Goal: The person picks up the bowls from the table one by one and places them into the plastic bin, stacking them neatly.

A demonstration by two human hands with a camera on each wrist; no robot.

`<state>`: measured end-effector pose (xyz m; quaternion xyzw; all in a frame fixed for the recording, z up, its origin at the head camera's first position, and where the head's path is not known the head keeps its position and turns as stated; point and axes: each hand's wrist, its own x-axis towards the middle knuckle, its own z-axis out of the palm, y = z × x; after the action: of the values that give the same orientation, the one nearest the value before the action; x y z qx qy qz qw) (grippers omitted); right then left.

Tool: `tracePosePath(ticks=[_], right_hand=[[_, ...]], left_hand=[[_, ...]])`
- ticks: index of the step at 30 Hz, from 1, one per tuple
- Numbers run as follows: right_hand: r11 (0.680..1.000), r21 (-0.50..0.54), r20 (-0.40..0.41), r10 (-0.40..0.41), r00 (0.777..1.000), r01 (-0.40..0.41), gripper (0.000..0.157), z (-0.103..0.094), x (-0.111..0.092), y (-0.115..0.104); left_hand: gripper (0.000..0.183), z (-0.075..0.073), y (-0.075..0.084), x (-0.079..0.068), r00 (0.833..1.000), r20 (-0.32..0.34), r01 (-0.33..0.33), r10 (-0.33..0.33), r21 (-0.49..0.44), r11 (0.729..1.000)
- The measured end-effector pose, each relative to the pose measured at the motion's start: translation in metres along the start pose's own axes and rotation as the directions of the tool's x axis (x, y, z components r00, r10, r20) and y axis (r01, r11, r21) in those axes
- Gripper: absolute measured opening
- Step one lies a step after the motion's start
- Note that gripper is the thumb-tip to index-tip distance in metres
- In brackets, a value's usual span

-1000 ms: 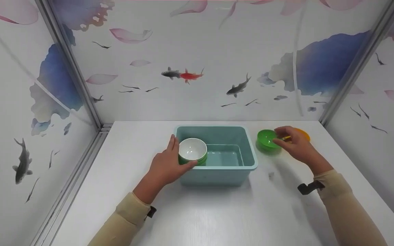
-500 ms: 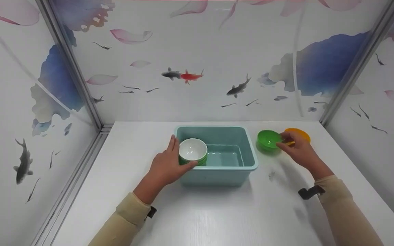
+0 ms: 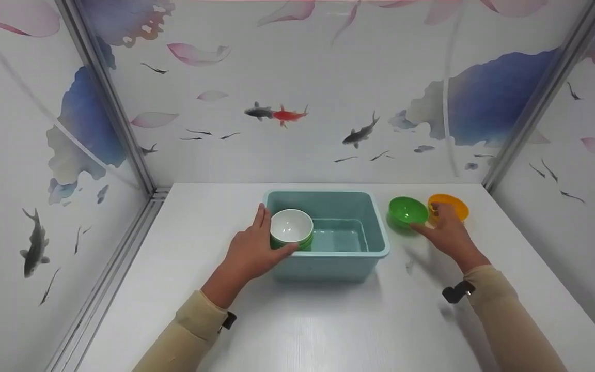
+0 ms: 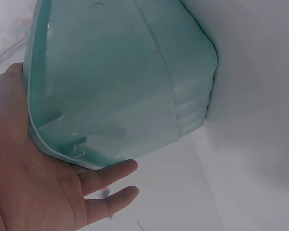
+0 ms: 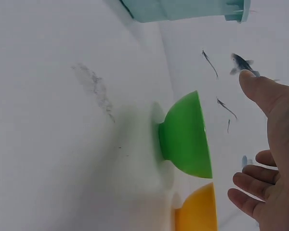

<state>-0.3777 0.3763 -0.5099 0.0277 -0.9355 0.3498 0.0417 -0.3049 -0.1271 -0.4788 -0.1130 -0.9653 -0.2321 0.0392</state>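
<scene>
Worktop: white, bearing all items below.

Item, tub: pale blue-green, rectangular, upright, midway along the worktop's far edge and near it.

Item, white bowl: upright, inside the tub at its left end, topmost of a stack; green bowls beneath, their number not clear.

Item, green bowl: upright on the worktop, right of the tub, near the far edge.

Item, yellow bowl: upright, just beside the green bowl, toward the worktop's far right corner; partly hidden by the right hand in the head view.

Left hand: set at the tub's near left corner, thumb lying over the near rim, visible fingers straight along the left side; thumb and fingers apart, touching the tub.

Right hand: raised above the rims of the green and yellow bowls, clear of both; thumb apart from the fingers, which are loosely bent.

Sleeves: beige, left and right, each with a black fitting at the wrist.

Back panel: white, printed with fish and petals, rising behind the far edge.
</scene>
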Motion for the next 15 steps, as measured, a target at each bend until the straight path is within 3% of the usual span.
tracePosePath(ticks=[15], right_hand=[[0.996, 0.048, -0.02, 0.082, 0.996, -0.081, 0.127, 0.027, 0.022, 0.012]], left_hand=[[0.122, -0.003, 0.001, -0.002, 1.0, 0.014, 0.005, -0.004, -0.011, 1.0]])
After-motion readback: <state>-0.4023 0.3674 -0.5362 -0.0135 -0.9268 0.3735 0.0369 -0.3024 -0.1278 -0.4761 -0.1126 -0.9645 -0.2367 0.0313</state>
